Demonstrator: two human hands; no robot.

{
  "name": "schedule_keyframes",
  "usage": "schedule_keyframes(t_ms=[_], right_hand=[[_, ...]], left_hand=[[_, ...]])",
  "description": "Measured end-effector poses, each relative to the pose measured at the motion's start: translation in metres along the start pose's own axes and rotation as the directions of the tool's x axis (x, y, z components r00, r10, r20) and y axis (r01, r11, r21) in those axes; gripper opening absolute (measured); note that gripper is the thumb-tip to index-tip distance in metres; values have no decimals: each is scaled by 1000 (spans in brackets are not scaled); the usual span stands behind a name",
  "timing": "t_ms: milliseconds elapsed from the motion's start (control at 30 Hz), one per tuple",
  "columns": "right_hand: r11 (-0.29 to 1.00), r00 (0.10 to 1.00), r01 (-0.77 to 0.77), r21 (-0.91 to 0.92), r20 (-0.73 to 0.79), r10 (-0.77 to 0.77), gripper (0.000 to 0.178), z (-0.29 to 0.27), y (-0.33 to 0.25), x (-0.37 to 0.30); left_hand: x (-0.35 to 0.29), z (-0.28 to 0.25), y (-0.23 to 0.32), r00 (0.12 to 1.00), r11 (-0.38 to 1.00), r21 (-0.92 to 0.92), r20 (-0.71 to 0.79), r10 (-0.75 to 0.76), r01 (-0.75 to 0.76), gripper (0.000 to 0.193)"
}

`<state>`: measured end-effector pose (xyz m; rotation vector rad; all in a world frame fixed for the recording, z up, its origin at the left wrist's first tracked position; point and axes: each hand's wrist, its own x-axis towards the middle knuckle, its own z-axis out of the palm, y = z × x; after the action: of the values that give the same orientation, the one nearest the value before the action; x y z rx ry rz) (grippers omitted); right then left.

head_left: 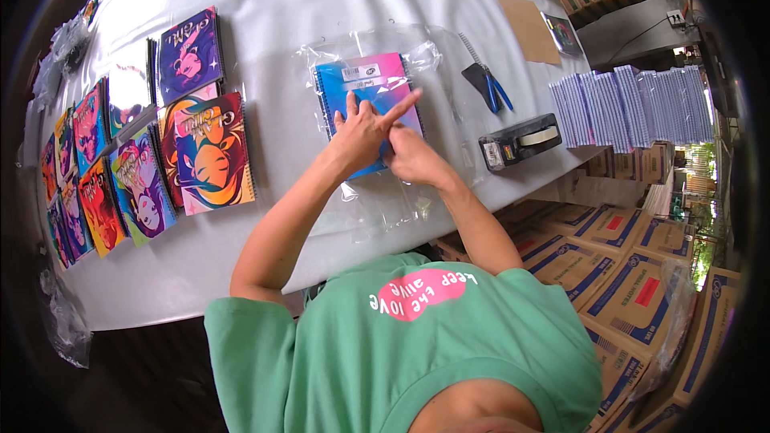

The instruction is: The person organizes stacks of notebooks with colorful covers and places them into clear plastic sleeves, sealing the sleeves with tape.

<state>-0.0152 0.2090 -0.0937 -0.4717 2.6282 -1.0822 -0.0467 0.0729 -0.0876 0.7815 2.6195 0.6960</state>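
Blue-and-pink spiral notebook (370,96) inside a clear plastic sleeve (377,192) at mid-surface (281,0), sleeve mouth apparently not yet sealed. Left hand (361,132) and right hand (411,156) together, flat on cover, gripping nothing. Row of unsleeved colourful notebooks (152,152) waiting at left; tape dispenser (520,141) near at right.

Left arm: bare forearm rises from the lower middle, elbow bent.
Left hand (362,130): palm down, fingers spread flat, index finger stretched out toward the right.
Right arm: forearm comes up from the right, angled inward.
Right hand (413,156): knuckles up, tucked just under the left (the two touch, fingers partly hidden).
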Motion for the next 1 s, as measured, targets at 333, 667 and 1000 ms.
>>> schedule_keyframes(t_ms=[333,667,1000], right_hand=[[599,885,-299,743,-18,464,44,-90,76,110],[747,677,648,150,337,-655,51,-161,-54,144],[820,798,519,241,208,-566,22,-85,56,91]], left_hand=[[-6,-5,-10,998,996,-67,-12,54,-54,78],[-12,-2,-13,998,998,-69,-55,2,-6,75],[-20,8,-46,936,987,-138,-330,-124,82,117]])
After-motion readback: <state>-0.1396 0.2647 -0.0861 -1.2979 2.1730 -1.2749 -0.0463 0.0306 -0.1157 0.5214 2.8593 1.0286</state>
